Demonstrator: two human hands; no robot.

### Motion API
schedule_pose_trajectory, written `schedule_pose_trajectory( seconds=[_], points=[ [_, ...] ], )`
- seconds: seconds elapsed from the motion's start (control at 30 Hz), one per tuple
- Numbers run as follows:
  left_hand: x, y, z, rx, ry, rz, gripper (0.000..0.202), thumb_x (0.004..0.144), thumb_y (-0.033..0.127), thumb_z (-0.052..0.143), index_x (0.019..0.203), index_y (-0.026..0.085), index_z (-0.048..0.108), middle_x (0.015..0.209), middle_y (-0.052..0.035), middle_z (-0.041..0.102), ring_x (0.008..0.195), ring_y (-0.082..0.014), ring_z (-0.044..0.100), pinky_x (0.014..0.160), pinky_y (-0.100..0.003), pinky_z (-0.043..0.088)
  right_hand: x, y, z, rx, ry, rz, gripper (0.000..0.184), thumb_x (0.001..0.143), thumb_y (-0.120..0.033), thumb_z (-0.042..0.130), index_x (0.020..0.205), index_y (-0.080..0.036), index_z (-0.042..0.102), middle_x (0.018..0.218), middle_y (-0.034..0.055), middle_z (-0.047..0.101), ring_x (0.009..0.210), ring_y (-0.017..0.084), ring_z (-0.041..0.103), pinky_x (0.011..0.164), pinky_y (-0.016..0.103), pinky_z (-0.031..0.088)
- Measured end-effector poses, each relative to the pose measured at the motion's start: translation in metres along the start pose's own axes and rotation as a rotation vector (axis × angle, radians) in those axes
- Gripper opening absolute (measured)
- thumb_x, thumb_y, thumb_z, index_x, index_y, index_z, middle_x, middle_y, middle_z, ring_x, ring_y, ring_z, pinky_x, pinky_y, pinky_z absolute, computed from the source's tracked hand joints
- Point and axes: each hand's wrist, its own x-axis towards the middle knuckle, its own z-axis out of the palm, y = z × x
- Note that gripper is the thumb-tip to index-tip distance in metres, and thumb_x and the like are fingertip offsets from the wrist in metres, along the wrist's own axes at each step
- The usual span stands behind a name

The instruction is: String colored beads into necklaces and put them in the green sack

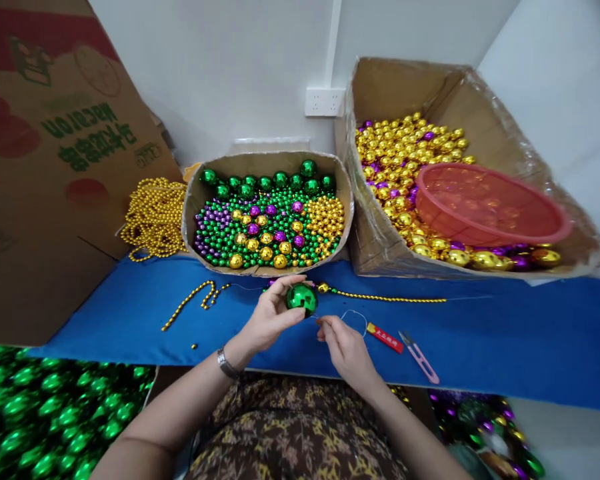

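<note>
My left hand [270, 313] grips a large shiny green ball [301, 299] between thumb and fingers, above the blue cloth. Close by on its right, my right hand [343, 343] pinches something thin at the ball's lower edge, apparently thread; its fingertips hide the exact piece. A loop of pale thread [354, 312] runs from near those fingers toward a small red packet [385, 337]. Behind the hands lies a strand of small gold beads [390, 298], with a larger gold bead [323, 287] at its left end. Pink-handled thread snips [421, 360] rest right of the packet.
A cardboard box of green, gold and purple beads [267, 270] stands behind the hands. Right of it, a bigger box [353, 200] holds gold balls and a red basket [490, 200]. Gold bead strands [155, 217], a short gold strand [187, 300] and a tall carton [45, 233] are left.
</note>
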Motion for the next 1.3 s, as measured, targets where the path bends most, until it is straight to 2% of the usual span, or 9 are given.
schedule_pose_trajectory(
  seconds=[0.17, 0.27, 0.33, 0.4, 0.5, 0.73, 0.83, 1.07, 1.3],
  points=[
    [0.051, 0.017, -0.003, 0.219, -0.023, 0.054, 0.045, 0.091, 0.050, 0.050, 0.123, 0.020, 0.056, 0.126, -0.0140, 0.060, 0.109, -0.0253, 0.061, 0.089, -0.038, 0.051, 0.001, 0.001, -0.011, 0.069, 0.090, 0.047, 0.019, 0.099, -0.026, 0.039, 0.091, -0.021, 0.056, 0.074, 0.0012, 0.069, 0.067, 0.014, 0.067, 0.066, 0.024, 0.051],
    [0.103, 0.020, -0.007, 0.839, 0.025, 0.121, 0.027, 0.089, 0.033, 0.056, 0.109, 0.016, 0.063, 0.103, -0.0114, 0.069, 0.092, -0.0219, 0.065, 0.081, -0.034, 0.050, 0.001, 0.002, -0.017, 0.056, 0.141, 0.067, 0.020, 0.099, -0.027, 0.040, 0.087, -0.021, 0.055, 0.073, 0.0014, 0.068, 0.066, 0.015, 0.066, 0.065, 0.024, 0.051],
    [0.134, 0.017, -0.010, 1.293, -0.089, 0.069, 0.016, 0.085, 0.018, 0.055, 0.097, 0.015, 0.066, 0.091, -0.0097, 0.070, 0.086, -0.0223, 0.065, 0.081, -0.034, 0.049, 0.000, 0.003, -0.020, 0.048, 0.168, 0.072, 0.021, 0.099, -0.028, 0.040, 0.085, -0.021, 0.054, 0.072, 0.0015, 0.068, 0.066, 0.015, 0.066, 0.065, 0.024, 0.051],
    [0.154, 0.014, -0.014, 1.450, -0.165, 0.032, 0.014, 0.076, 0.005, 0.057, 0.079, 0.015, 0.067, 0.078, -0.0100, 0.068, 0.083, -0.0250, 0.065, 0.082, -0.036, 0.047, -0.001, 0.003, -0.023, 0.044, 0.183, 0.077, 0.022, 0.099, -0.028, 0.040, 0.084, -0.022, 0.054, 0.072, 0.0021, 0.068, 0.066, 0.015, 0.066, 0.064, 0.024, 0.051],
    [0.163, 0.011, -0.019, 1.503, -0.242, 0.014, 0.022, 0.067, -0.006, 0.055, 0.061, 0.015, 0.061, 0.068, -0.0108, 0.063, 0.082, -0.0275, 0.064, 0.083, -0.038, 0.045, -0.002, 0.004, -0.026, 0.038, 0.183, 0.092, 0.023, 0.099, -0.029, 0.040, 0.083, -0.022, 0.054, 0.072, 0.0028, 0.068, 0.066, 0.016, 0.066, 0.065, 0.025, 0.052],
    [0.151, 0.007, -0.019, 1.562, -0.309, 0.044, 0.022, 0.071, -0.005, 0.054, 0.062, 0.014, 0.060, 0.072, -0.0133, 0.062, 0.092, -0.0305, 0.060, 0.083, -0.041, 0.043, -0.001, 0.007, -0.023, 0.027, 0.186, 0.078, 0.021, 0.098, -0.027, 0.039, 0.086, -0.021, 0.054, 0.072, 0.0021, 0.068, 0.066, 0.015, 0.066, 0.065, 0.025, 0.051],
    [0.146, 0.015, -0.019, 1.395, -0.200, 0.078, 0.014, 0.073, 0.001, 0.058, 0.072, 0.014, 0.065, 0.077, -0.0107, 0.064, 0.086, -0.0250, 0.061, 0.078, -0.036, 0.045, -0.001, 0.005, -0.023, 0.009, 0.185, 0.061, 0.021, 0.098, -0.026, 0.039, 0.085, -0.021, 0.055, 0.071, 0.0015, 0.067, 0.066, 0.015, 0.065, 0.065, 0.024, 0.050],
    [0.089, 0.031, -0.017, 0.122, 0.085, -0.161, 0.026, 0.079, 0.033, 0.070, 0.097, 0.016, 0.068, 0.085, -0.0054, 0.068, 0.071, -0.0128, 0.063, 0.058, -0.021, 0.047, 0.000, 0.001, -0.022, -0.066, 0.190, 0.040, 0.020, 0.098, -0.027, 0.040, 0.091, -0.021, 0.058, 0.068, 0.0001, 0.067, 0.062, 0.014, 0.065, 0.063, 0.024, 0.049],
    [0.056, 0.024, -0.016, -0.085, 0.176, -0.210, 0.024, 0.076, 0.029, 0.075, 0.095, 0.015, 0.069, 0.081, -0.0040, 0.068, 0.069, -0.0115, 0.065, 0.057, -0.020, 0.050, 0.002, -0.003, -0.014, -0.142, 0.159, -0.051, 0.021, 0.098, -0.025, 0.040, 0.092, -0.021, 0.059, 0.073, 0.0024, 0.069, 0.064, 0.015, 0.066, 0.063, 0.024, 0.050]
  ],
)
